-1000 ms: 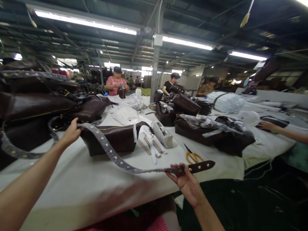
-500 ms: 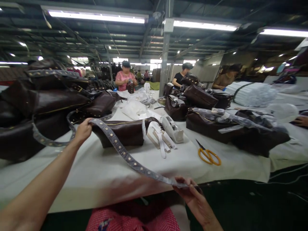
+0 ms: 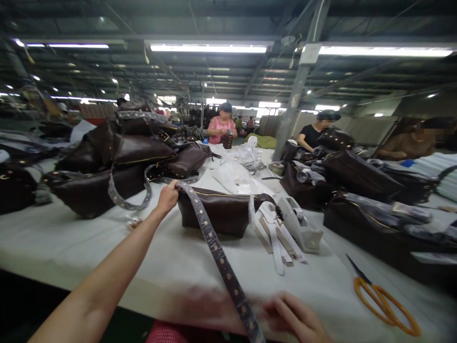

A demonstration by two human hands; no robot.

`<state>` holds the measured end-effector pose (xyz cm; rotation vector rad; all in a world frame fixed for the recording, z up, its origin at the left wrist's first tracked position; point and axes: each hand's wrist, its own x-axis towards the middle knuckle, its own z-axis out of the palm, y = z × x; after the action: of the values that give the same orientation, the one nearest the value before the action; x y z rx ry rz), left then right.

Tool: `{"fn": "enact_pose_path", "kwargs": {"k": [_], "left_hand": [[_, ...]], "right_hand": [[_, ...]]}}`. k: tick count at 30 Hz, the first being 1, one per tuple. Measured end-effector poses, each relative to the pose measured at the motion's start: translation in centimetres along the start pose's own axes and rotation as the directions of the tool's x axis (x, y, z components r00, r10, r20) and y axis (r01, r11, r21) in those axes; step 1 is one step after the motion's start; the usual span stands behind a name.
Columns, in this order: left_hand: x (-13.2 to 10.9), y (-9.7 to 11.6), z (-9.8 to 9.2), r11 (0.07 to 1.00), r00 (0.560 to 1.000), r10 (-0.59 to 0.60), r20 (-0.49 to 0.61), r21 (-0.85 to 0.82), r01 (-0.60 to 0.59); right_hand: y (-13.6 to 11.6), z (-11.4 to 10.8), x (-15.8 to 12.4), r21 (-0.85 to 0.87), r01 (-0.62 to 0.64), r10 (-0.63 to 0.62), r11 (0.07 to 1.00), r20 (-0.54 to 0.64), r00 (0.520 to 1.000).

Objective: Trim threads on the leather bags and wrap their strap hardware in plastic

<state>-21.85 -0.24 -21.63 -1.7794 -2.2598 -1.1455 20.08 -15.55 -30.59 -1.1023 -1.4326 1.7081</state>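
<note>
A long dark strap [image 3: 214, 245] with brass studs, wrapped in clear film, runs from the bag pile down toward me. My left hand [image 3: 167, 196] is closed on it beside a brown leather bag [image 3: 223, 213] that lies on the white table [image 3: 107, 247]. My right hand [image 3: 294, 320] is at the table's near edge, just right of the strap's lower end. Its fingers are blurred, and whether they still touch the strap does not show.
A heap of brown bags [image 3: 117, 162] is stacked at the left. A white tape dispenser [image 3: 299, 229] and white strips [image 3: 276, 236] lie right of the bag. Orange scissors [image 3: 385, 302] rest near the right front. More bags [image 3: 371, 200] and several seated people line the far side.
The view has swung left. My left hand has kept its hold on the strap. My right hand has come in toward me and lowered, and the strap now hangs steeply toward my lap.
</note>
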Motion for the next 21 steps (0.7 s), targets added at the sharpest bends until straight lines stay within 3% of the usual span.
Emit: {"fn": "enact_pose_path", "kwargs": {"k": [2, 4, 6, 8, 11, 16, 19, 21], "left_hand": [[0.0, 0.0, 0.0, 1.0, 1.0, 0.006, 0.001, 0.005, -0.006], [0.1, 0.1, 0.0, 1.0, 1.0, 0.011, 0.003, 0.013, -0.011], [0.1, 0.1, 0.0, 1.0, 1.0, 0.004, 0.0, 0.031, -0.004], [0.2, 0.0, 0.2, 0.998, 1.0, -0.008, -0.002, 0.055, 0.008], [0.3, 0.1, 0.5, 0.995, 1.0, -0.021, 0.02, 0.096, 0.019], [0.7, 0.6, 0.6, 0.984, 0.997, -0.036, 0.064, 0.174, 0.024], [1.0, 1.2, 0.5, 0.965, 0.995, -0.031, 0.099, 0.261, 0.004], [1.1, 1.7, 0.2, 0.956, 0.994, 0.021, 0.111, 0.289, -0.052]], "right_hand": [[-2.4, 3.5, 4.8, -0.026, 0.118, -0.119, 0.993, -0.093, 0.988], [-4.2, 7.1, 9.3, 0.01, 0.16, -0.157, 0.987, -0.136, 0.978], [-5.1, 9.5, 12.0, 0.07, 0.024, -0.027, 0.997, 0.049, 0.998], [-4.9, 9.9, 12.3, 0.084, -0.099, 0.078, 0.992, 0.226, 0.971], [-3.1, 7.0, 8.8, 0.098, -0.155, 0.121, 0.983, 0.288, 0.95], [0.6, 0.2, -1.5, 0.097, -0.271, 0.251, 0.958, 0.179, 0.951], [1.8, -1.5, -6.3, 0.123, -0.332, 0.313, 0.935, 0.149, 0.938], [2.0, -1.9, -8.1, 0.139, -0.367, 0.345, 0.92, 0.156, 0.925]]}}
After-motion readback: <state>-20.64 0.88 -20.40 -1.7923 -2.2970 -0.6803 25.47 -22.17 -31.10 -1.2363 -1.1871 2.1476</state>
